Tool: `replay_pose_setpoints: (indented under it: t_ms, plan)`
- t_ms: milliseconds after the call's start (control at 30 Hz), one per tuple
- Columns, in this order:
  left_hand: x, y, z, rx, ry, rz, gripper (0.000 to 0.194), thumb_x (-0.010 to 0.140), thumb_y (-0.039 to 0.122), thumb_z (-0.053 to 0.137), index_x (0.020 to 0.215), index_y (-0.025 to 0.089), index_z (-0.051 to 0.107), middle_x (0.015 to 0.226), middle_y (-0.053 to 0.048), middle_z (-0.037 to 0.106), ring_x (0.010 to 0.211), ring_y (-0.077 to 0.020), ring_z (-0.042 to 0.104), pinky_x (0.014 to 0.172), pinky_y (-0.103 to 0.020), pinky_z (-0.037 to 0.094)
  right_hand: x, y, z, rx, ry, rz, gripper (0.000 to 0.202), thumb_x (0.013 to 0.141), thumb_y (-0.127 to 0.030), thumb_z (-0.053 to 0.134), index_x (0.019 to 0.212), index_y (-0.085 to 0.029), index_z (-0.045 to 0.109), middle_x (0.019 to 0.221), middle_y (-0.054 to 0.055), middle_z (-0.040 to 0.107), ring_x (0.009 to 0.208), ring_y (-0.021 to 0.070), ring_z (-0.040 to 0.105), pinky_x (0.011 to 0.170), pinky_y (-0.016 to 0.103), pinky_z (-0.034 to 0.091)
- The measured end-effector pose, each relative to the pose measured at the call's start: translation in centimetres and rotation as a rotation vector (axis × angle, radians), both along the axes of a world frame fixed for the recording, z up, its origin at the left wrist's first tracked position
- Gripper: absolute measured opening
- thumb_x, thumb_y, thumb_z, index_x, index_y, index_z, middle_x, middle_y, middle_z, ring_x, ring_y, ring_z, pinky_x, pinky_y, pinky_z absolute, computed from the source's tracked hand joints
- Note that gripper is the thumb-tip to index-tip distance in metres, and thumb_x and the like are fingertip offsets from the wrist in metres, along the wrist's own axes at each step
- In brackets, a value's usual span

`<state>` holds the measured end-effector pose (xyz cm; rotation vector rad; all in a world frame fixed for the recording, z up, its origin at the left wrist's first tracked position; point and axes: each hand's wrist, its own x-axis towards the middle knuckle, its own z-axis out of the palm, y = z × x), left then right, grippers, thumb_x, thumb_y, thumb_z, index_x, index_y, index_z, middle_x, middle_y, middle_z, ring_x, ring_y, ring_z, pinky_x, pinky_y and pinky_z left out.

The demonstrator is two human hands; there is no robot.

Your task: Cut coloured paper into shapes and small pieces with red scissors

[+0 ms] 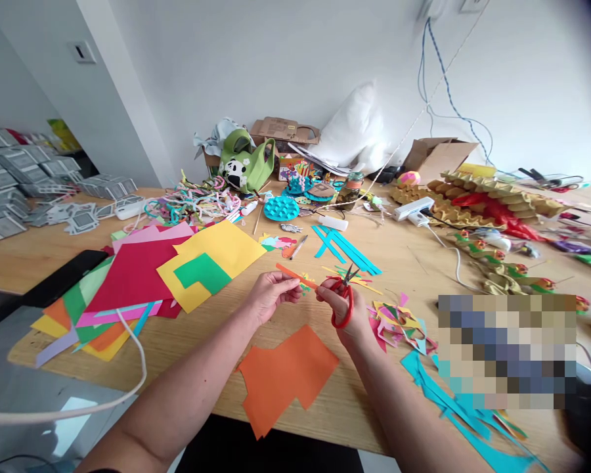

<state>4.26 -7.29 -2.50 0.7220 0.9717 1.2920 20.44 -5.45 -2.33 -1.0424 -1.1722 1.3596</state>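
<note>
Between the fingers of my left hand (273,295) an orange paper strip (286,269) is pinched, and it stretches across to my right fingertips. My right hand (343,309) is closed around red-handled scissors (343,316), their dark blades (349,272) parted and pointing away from me, while its thumb and finger touch the strip's right end. A larger piece of orange paper (290,378) with cut-out corners lies at the table's front edge, below both hands. Thin yellow and green paper slivers (357,279) lie just beyond the hands, partly hidden by them.
Stacked coloured paper (132,276) covers the left side. Blue strips (347,249) and a pen (299,247) lie ahead. Paper scraps (398,325) and blue offcuts (453,397) spread on the right. A white cable (140,368) hangs at left; egg cartons (473,203) stand far right.
</note>
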Motion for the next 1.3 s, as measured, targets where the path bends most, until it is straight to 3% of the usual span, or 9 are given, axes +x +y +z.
replay_pose_setpoints:
  t_ms: [333,567,700,867,1033,1300]
  plan:
    - [0.0,0.1,-0.1,0.035,0.040,0.087,0.025,0.059,0.031,0.078,0.070,0.012,0.067,0.062,-0.003,0.065,0.054,-0.0110,0.058,0.053,-0.024,0.047,-0.4,-0.5,-0.3,0.025,-0.070,0.093,0.018,0.066,-0.030,0.072,0.069,-0.019,0.059,0.063,0.000,0.059,0.063,0.0162,0.054,0.061,0.028,0.040]
    - [0.7,-0.3,0.0,0.016,0.092,0.000,0.028,0.059,0.033,0.079,0.071,0.011,0.067,0.065,-0.005,0.067,0.058,-0.0127,0.061,0.057,-0.025,0.048,-0.5,-0.7,-0.5,0.048,-0.115,0.081,0.021,0.067,-0.035,0.072,0.069,-0.019,0.058,0.064,0.001,0.061,0.062,0.0168,0.054,0.057,0.027,0.037]
    - [0.8,-0.3,0.0,0.017,0.089,0.035,0.026,0.058,0.031,0.079,0.069,0.011,0.066,0.061,-0.004,0.066,0.058,-0.0130,0.061,0.058,-0.025,0.048,-0.6,-0.8,-0.5,0.035,-0.158,0.115,0.025,0.066,-0.038,0.073,0.070,-0.018,0.058,0.063,0.001,0.060,0.060,0.0156,0.052,0.055,0.027,0.035]
    - [0.5,-0.2,0.2,0.022,0.071,0.057,0.025,0.059,0.030,0.077,0.068,0.011,0.064,0.059,-0.005,0.066,0.054,-0.0132,0.061,0.057,-0.026,0.048,-0.5,-0.8,-0.4,0.069,-0.234,0.157,0.025,0.074,-0.041,0.067,0.068,-0.018,0.059,0.065,0.002,0.061,0.063,0.0163,0.053,0.059,0.028,0.037]
    - [0.5,-0.3,0.2,0.036,0.104,0.049,0.025,0.059,0.031,0.078,0.069,0.012,0.065,0.061,-0.004,0.065,0.057,-0.0130,0.061,0.057,-0.025,0.048,-0.5,-1.0,-0.4,0.098,-0.178,0.118,0.023,0.074,-0.040,0.068,0.071,-0.018,0.061,0.068,0.002,0.062,0.065,0.0166,0.055,0.059,0.027,0.038]
    - [0.4,-0.4,-0.1,0.088,0.096,-0.053,0.019,0.063,0.025,0.072,0.077,0.012,0.068,0.066,-0.004,0.067,0.061,-0.0138,0.062,0.060,-0.026,0.048,-0.5,-0.5,-1.0,0.030,0.000,0.166,0.016,0.070,-0.031,0.071,0.071,-0.018,0.062,0.067,0.001,0.061,0.067,0.0167,0.056,0.067,0.029,0.042]
